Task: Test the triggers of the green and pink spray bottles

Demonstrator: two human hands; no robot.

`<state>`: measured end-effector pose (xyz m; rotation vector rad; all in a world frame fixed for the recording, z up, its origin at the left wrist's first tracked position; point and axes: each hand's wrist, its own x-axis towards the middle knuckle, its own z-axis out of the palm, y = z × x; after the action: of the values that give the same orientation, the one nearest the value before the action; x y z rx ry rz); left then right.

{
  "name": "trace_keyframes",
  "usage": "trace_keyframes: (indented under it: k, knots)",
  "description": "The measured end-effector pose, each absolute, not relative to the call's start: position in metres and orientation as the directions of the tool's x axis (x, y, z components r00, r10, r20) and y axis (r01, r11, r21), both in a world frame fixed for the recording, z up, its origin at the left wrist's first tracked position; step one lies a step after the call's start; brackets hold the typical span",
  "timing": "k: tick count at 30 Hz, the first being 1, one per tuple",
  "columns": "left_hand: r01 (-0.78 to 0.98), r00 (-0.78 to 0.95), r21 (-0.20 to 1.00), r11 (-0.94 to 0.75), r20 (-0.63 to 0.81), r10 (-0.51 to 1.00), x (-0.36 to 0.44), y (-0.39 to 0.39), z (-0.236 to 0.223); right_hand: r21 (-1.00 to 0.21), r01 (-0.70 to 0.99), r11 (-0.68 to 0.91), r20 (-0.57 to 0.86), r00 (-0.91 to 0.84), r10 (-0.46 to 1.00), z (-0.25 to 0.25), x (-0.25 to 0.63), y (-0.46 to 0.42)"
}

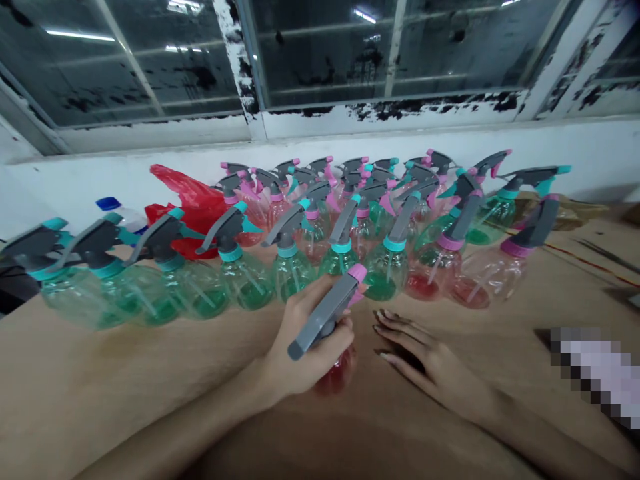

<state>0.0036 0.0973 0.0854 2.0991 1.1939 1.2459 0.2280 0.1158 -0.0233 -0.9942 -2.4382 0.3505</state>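
Note:
My left hand [310, 333] is wrapped round the neck of a spray bottle [336, 377] with a grey head, pink nozzle and reddish clear body. It stands near me on the wooden table, its neck hidden by my fingers. To its right, my right hand [430, 367] lies on the tabletop with fingers stretched out, holding nothing. Just beyond both hands runs a front row of spray bottles, among them a green one with a teal collar [383, 283] and a red one with a pink collar [433, 273].
Several more spray bottles crowd behind the front row. A red plastic bag [190, 193] and a bottle with a blue cap [109, 203] are at the back left. Tweezers [607, 253] and a red-yellow wire [595, 260] lie at right, near a pixelated object [600, 373].

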Motion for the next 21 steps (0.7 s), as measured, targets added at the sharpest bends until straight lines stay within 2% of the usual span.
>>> trace_keyframes:
  k: [10, 21]
  knots:
    - [0.447, 0.23, 0.734, -0.512, 0.458, 0.858, 0.0025, 0.0975, 0.0834, -0.378, 0.595, 0.709, 0.321, -0.634, 0.703, -0.0271, 0.2288, 0.1169]
    - [0.505, 0.203, 0.66, -0.557, 0.536, 0.819, 0.0055, 0.0945, 0.0894, -0.409, 0.58, 0.705, 0.353, -0.611, 0.708, -0.024, 0.2281, 0.116]
